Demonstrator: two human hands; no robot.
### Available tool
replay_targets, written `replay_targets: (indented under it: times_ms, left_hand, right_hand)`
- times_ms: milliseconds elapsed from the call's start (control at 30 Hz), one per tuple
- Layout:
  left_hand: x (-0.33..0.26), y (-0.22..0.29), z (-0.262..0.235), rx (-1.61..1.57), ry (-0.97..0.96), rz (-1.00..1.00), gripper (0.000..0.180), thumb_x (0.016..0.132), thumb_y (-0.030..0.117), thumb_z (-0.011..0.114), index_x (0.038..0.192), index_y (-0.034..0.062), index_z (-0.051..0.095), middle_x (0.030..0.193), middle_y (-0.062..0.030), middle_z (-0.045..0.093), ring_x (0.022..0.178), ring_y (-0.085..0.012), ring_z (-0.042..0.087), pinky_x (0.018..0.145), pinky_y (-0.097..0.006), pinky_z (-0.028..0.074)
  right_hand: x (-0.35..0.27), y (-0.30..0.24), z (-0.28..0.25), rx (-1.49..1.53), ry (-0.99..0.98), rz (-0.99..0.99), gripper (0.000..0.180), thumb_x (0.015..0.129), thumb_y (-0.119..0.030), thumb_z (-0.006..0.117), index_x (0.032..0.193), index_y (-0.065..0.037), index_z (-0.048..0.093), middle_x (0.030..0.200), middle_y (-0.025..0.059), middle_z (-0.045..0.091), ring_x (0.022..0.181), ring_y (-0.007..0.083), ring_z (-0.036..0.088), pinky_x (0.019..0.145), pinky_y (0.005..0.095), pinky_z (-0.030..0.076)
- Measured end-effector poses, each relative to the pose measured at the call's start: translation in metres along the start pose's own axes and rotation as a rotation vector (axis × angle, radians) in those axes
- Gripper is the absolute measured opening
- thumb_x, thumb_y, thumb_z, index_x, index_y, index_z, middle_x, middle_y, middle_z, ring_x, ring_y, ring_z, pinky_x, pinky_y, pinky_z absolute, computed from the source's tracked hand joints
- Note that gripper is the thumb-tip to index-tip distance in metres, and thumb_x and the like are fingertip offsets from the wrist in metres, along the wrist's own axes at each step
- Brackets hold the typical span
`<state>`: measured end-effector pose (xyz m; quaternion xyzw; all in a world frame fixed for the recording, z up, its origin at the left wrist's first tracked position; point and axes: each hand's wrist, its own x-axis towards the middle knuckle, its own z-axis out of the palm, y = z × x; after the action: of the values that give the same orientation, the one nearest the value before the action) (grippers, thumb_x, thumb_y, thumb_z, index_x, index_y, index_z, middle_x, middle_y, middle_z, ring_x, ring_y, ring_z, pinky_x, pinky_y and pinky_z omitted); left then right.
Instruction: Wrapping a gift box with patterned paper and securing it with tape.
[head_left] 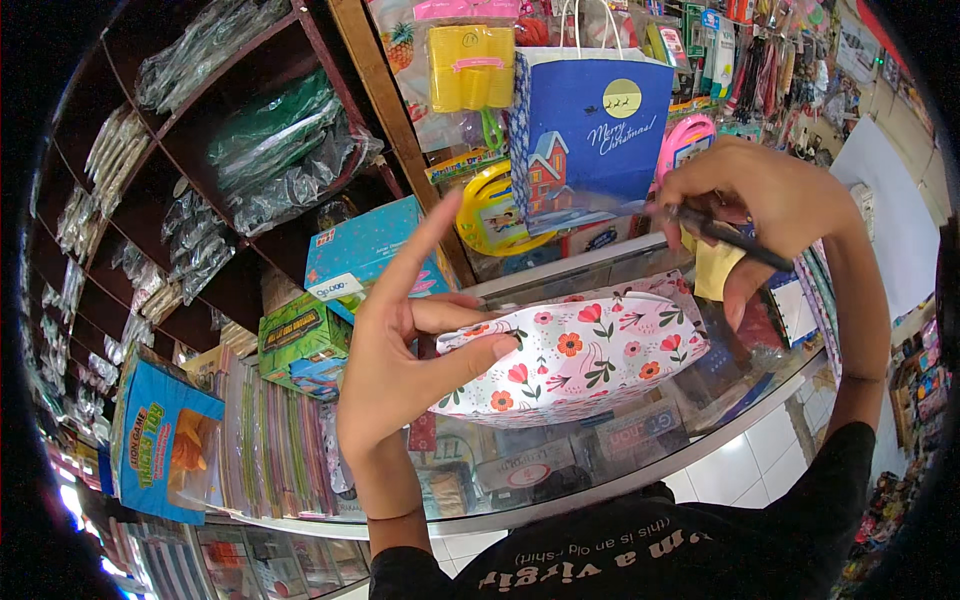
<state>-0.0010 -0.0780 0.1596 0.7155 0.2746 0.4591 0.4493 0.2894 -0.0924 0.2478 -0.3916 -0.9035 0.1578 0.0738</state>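
A white paper package (575, 360) printed with red flowers and green leaves lies on the glass counter before me. My left hand (400, 350) grips its left end, thumb on the floral face and other fingers at the upper edge; the index finger points up. Above the package's right end, my right hand (770, 205) is closed around a slim dark-handled tool (725, 232). Motion blurs the tool, so its exact kind is unclear. A yellow piece of paper (714, 268) shows below the right fingers.
Behind the package stands a blue gift bag (600, 130) with white handles, beside a yellow round-framed toy (490, 215). Boxes (365, 250) and a row of thin books (275, 430) line the counter's left. Shelves (200, 130) hold plastic-wrapped goods. The glass counter's curved edge (600, 462) runs nearest me.
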Motion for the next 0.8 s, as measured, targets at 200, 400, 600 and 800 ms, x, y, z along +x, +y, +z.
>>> replay_targets:
  times_ms: [200, 400, 600, 800]
  left_hand:
    - [-0.030, 0.008, -0.007, 0.159, -0.138, 0.159, 0.010, 0.065, 0.005, 0.071, 0.075, 0.0039, 0.070, 0.076, -0.0079, 0.068, 0.072, -0.0181, 0.066, 0.075, -0.032, 0.048]
    - [-0.045, 0.008, 0.009, 0.172, -0.055, 0.395, 0.012, 0.065, 0.010, 0.071, 0.075, 0.0051, 0.070, 0.072, -0.0077, 0.068, 0.071, -0.0190, 0.067, 0.071, -0.036, 0.050]
    - [-0.051, 0.002, 0.003, 0.136, -0.164, 0.515, 0.012, 0.063, 0.008, 0.071, 0.073, 0.0012, 0.069, 0.067, -0.0127, 0.066, 0.068, -0.0232, 0.068, 0.072, -0.040, 0.049]
    - [-0.053, 0.001, -0.001, 0.146, -0.202, 0.496, 0.014, 0.064, 0.007, 0.071, 0.076, 0.0015, 0.069, 0.070, -0.0131, 0.067, 0.072, -0.0234, 0.068, 0.074, -0.040, 0.049]
  right_hand:
    - [-0.010, 0.073, 0.069, 0.010, 0.050, 0.337, 0.060, 0.055, -0.036, 0.082, 0.098, -0.003, 0.055, 0.080, 0.0115, 0.059, 0.072, 0.0279, 0.058, 0.063, 0.0351, 0.045]
    - [-0.014, 0.127, 0.155, -0.083, -0.208, 0.671, 0.069, 0.054, -0.037, 0.080, 0.106, -0.003, 0.050, 0.097, 0.0177, 0.059, 0.094, 0.0343, 0.057, 0.078, 0.0401, 0.045]
    - [-0.004, 0.154, 0.195, -0.184, -0.260, 0.689, 0.077, 0.053, -0.041, 0.080, 0.106, 0.001, 0.045, 0.100, 0.0201, 0.058, 0.098, 0.0354, 0.055, 0.081, 0.0404, 0.044]
    - [0.007, 0.156, 0.203, -0.161, -0.317, 0.688, 0.079, 0.051, -0.042, 0.081, 0.103, 0.004, 0.044, 0.104, 0.0206, 0.055, 0.101, 0.0349, 0.053, 0.084, 0.0392, 0.043]
